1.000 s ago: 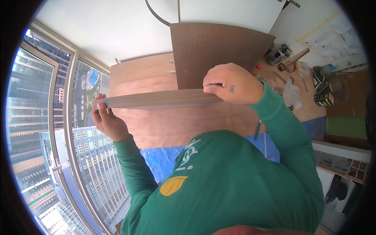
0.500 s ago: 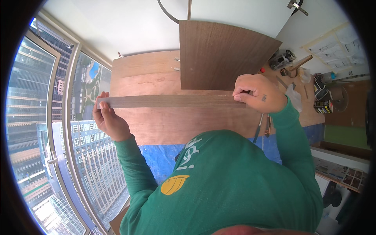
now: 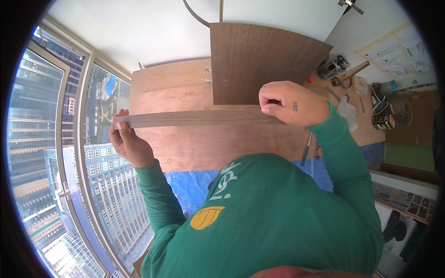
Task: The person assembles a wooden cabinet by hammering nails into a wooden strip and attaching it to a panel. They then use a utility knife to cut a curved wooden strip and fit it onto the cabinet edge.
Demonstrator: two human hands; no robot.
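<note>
A long, narrow wood-grain strip (image 3: 194,119) in grey-brown spans the space between my hands, above the plywood worktop. My left hand (image 3: 130,143) grips its left end, thumb on the near face and fingers behind. Near the other end, my right hand (image 3: 292,104) is closed in a pinch at the strip's upper edge. What lies between those fingertips, if anything, is hidden. The hand covers the strip's right end. Just beyond the strip, a larger wood-grain panel (image 3: 259,65) of similar colour rests on the worktop.
The plywood worktop (image 3: 185,153) has a blue sheet (image 3: 183,185) along its near side. Hand tools (image 3: 307,149) lie near its front right. A hammer (image 3: 354,74), a plastic bag (image 3: 347,113) and several containers crowd the right end. A tall window (image 3: 69,185) borders the left.
My right hand has slid left along the strip's upper edge, still pinched. My left hand keeps its hold on the left end.
</note>
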